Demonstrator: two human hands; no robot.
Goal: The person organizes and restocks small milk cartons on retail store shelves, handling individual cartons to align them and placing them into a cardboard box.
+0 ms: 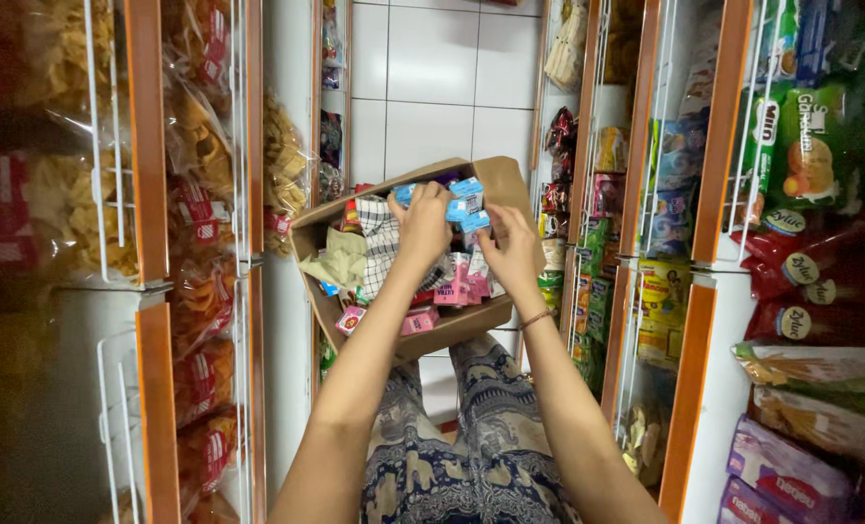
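Over the box's (503, 184) far edge, both hands are closing on small blue packets (465, 204), the left hand (423, 221) gripping from the left, the right hand (512, 247) pinching just beside, between snack shelves (147, 146).

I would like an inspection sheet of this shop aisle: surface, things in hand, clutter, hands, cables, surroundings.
Surface: cardboard box open, resting on the person's lap; white tiled floor beyond.
Job's things: small blue packets, gripped by both hands above the box.
Clutter: pink packets, a checked cloth and crumpled paper inside the box.
Hands: left hand and right hand both closed on the blue packets; a thin bracelet on the right wrist.
Cables: nothing seen.
Surroundings: wire racks with bagged chips to the left, green and red snack bags to the right.
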